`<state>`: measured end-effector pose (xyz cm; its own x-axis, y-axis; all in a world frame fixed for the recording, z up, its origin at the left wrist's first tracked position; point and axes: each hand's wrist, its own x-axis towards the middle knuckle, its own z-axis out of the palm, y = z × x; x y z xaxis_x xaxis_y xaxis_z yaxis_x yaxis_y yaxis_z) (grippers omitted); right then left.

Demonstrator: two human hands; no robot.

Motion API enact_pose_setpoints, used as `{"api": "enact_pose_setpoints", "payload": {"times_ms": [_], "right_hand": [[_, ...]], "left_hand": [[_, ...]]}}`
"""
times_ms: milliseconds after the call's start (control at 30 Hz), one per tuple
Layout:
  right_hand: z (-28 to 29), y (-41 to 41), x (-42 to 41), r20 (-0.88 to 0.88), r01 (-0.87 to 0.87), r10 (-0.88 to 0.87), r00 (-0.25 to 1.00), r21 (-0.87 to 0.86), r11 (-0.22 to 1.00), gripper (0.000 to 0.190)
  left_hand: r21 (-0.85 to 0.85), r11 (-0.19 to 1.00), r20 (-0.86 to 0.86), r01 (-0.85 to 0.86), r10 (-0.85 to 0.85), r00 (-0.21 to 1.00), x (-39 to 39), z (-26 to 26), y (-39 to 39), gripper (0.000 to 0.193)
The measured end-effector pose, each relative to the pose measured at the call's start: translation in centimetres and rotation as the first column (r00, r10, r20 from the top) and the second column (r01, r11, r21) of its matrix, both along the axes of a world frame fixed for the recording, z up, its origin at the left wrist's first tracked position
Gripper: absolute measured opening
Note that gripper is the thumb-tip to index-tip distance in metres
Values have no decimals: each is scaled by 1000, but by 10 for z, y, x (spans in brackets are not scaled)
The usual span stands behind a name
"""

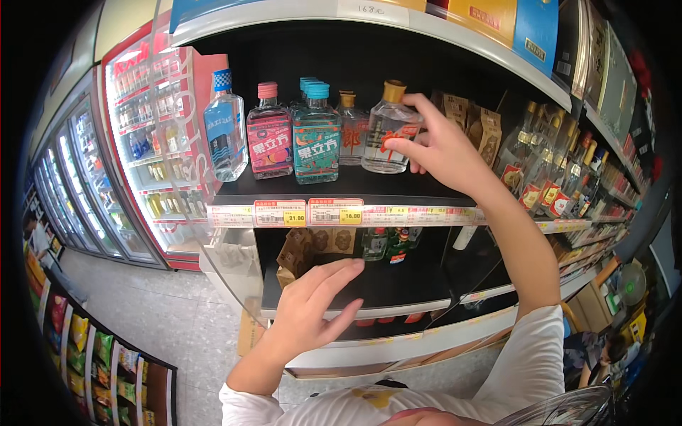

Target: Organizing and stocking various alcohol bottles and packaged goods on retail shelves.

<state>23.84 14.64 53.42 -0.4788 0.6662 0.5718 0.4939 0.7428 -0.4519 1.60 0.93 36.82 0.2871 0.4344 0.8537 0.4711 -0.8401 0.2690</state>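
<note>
My right hand (437, 141) is closed around a clear glass liquor bottle (384, 130) with a gold cap and red characters, slightly tilted over the black shelf. Just behind it on the left stands a similar clear bottle (349, 139). Further left are a bottle with a teal cap and green label (316, 141), with others behind it, a pink-capped bottle (269, 136) and a clear bottle with a blue checked cap (226, 136). Below the price-label strip (394, 215), my left hand (319, 309) hovers in front of the lower shelf, fingers apart, holding nothing.
Green bottles (375, 245) and brown packages (295, 255) stand on the lower shelf. A clear side panel (178, 128) bounds the shelves at left. More bottles (549, 175) line the right. Snack racks (101, 357) are at lower left; a person (591, 354) is at lower right.
</note>
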Motion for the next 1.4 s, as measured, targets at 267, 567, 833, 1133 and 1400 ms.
{"api": "enact_pose_setpoints", "payload": {"times_ms": [267,567,833,1133,1400], "right_hand": [[-11,36,-16,87,-69,90,992,-221,973,60],[-3,47,-34,140,35,-4,990,-222,974,59],[-4,48,-37,205,-7,23,978,-77,997,57],[-6,8,-1,99,87,-145,984,440,894,65],[-201,-56,133,-361,-881,893,270,-466,78,58]], "left_hand": [[-257,966,11,-14,18,1000,-17,-38,-20,39],[-415,910,38,6,11,999,-30,-81,-28,36],[-441,898,-11,5,-11,1000,-33,-94,-31,34],[-461,887,-73,-15,-21,997,-25,-127,-25,28],[-748,579,-452,-323,-90,887,-22,-259,-47,25]]}}
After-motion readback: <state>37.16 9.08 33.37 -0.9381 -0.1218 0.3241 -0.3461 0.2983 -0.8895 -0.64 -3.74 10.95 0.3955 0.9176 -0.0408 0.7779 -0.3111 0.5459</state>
